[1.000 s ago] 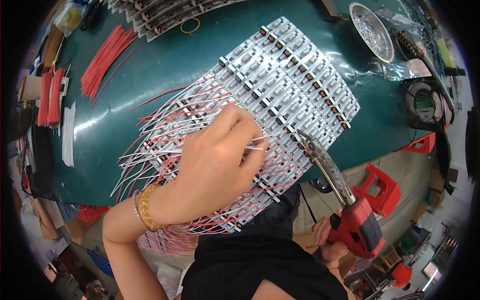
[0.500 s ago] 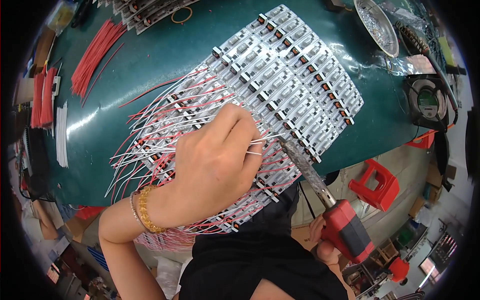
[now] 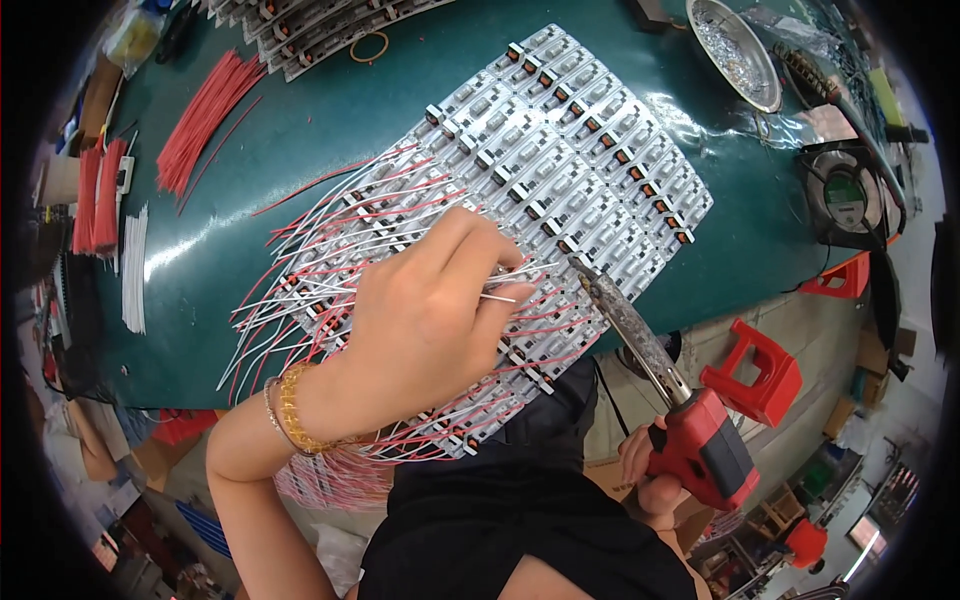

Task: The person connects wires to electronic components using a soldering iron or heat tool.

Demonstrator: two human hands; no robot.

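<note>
A large panel of small silvery circuit boards [image 3: 560, 150] lies at a slant across the table's front edge, with many red and white wires [image 3: 300, 290] fanning out from its left part. Over its middle, my left hand [image 3: 425, 310] is closed, pinching several thin white wires [image 3: 502, 298] between thumb and fingers. My right hand [image 3: 640, 465] grips a red and black soldering gun [image 3: 705, 450] at lower right. Its dark metal tip [image 3: 590, 280] points up-left over the boards, just right of the white wire ends. Whether the tip touches a board I cannot tell.
On the green table [image 3: 330, 110] lie bundles of red wires [image 3: 210, 120] and white wires [image 3: 134, 270] at the left. More boards [image 3: 300, 30] are stacked at the back. A metal dish [image 3: 735, 60] and a small fan [image 3: 845, 195] stand right. A red stool [image 3: 755, 375] is below.
The soldering gun's tip has drawn slightly away from the white wire ends, to the right. My left hand keeps its pinch on the wires. The whole view has shifted a little.
</note>
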